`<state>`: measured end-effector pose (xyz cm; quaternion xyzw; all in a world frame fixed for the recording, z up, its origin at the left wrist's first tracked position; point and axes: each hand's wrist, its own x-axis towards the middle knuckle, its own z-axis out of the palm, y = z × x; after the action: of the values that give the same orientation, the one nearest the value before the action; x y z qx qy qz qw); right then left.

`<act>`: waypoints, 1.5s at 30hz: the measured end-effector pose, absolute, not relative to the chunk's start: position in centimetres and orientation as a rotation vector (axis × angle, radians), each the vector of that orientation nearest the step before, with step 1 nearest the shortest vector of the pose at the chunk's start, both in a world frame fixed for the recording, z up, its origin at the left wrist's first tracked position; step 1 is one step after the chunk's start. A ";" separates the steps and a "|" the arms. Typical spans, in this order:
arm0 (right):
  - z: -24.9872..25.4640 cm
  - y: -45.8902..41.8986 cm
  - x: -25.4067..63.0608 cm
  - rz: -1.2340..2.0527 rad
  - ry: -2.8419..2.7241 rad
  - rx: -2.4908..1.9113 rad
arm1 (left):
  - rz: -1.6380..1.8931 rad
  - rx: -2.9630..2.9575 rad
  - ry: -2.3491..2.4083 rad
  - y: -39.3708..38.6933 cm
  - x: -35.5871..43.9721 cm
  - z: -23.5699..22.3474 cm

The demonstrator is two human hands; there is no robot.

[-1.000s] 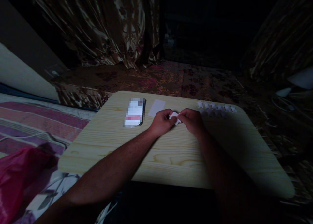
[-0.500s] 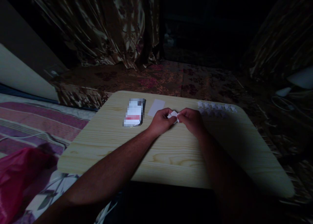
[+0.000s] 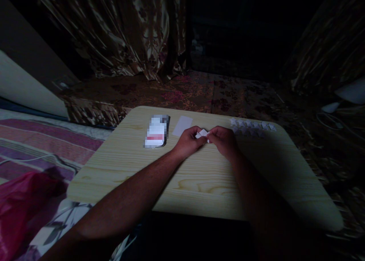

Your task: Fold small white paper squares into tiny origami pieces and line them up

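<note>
A small piece of folded white paper is pinched between both hands over the middle of the table. My left hand grips its left side, thumb on top. On the other side, my right hand holds the right edge between thumb and fingers. The fingertips hide part of the folds. Just beyond my left hand lies a flat white paper sheet. Several small folded paper pieces stand in two rows to the right of my right hand, the nearer row in shadow.
A phone, its screen blurred, lies on the left of the pale wooden table. A striped bed cover and a pink bag-like item are at the left. Patterned curtains hang behind. A white cable is at the right.
Both hands stay in nearly the same place with the folded paper. The left thumb has shifted slightly to the right along it.
</note>
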<state>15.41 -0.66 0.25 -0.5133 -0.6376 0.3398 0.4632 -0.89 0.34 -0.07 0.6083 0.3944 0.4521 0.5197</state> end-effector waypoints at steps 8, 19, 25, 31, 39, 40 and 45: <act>0.3 -0.7 15.4 0.836 -1.575 -1.261 | 1.076 1.357 0.911 0.4 -0.7 -0.3; 0.4 -0.7 15.4 0.853 -1.577 -1.278 | 1.071 1.372 0.934 0.3 -0.7 -0.4; 0.6 -0.9 15.4 0.868 -1.610 -1.265 | 1.045 1.344 0.909 0.3 -0.9 -0.3; 0.8 -1.1 15.4 0.890 -1.606 -1.267 | 1.030 1.295 0.865 0.5 -0.9 -0.5; 0.9 -1.0 15.5 0.921 -1.598 -1.222 | 0.998 1.270 0.802 0.4 -0.8 -0.5; 1.0 -1.1 15.5 0.923 -1.595 -1.222 | 0.999 1.267 0.799 0.4 -0.8 -0.6; 1.2 -1.1 15.6 0.878 -1.531 -1.272 | 1.039 1.269 0.806 0.5 -0.9 -0.5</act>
<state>15.61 -1.05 1.20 -0.5179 -0.6233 0.3574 0.4642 -0.87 0.46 -0.48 0.5497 0.3494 0.4502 0.6107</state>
